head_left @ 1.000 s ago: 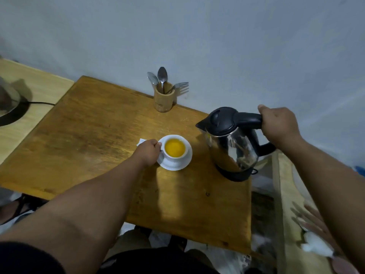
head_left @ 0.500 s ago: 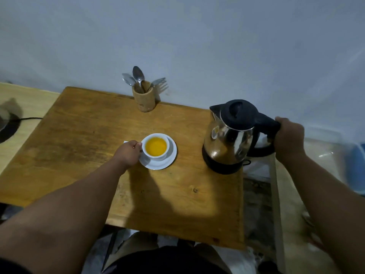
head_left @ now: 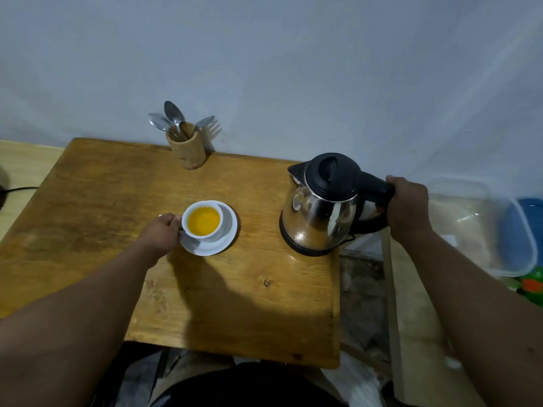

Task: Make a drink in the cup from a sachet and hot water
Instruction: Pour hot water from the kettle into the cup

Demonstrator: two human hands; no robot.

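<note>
The right hand [head_left: 407, 208] grips the handle of an electric kettle [head_left: 321, 204] standing upright on the wooden table [head_left: 249, 289]. The left hand [head_left: 161, 233] pinches the handle of a white cup [head_left: 202, 220] of orange drink on its saucer [head_left: 219, 243]

A plain home kitchen corner; a worn wooden counter [head_left: 88, 201] against a bare painted wall [head_left: 293, 69]; an electric kettle [head_left: 320, 212]; a wooden holder [head_left: 186, 151] of spoons and a fork; plastic storage tubs [head_left: 482, 230] beside it.
</note>
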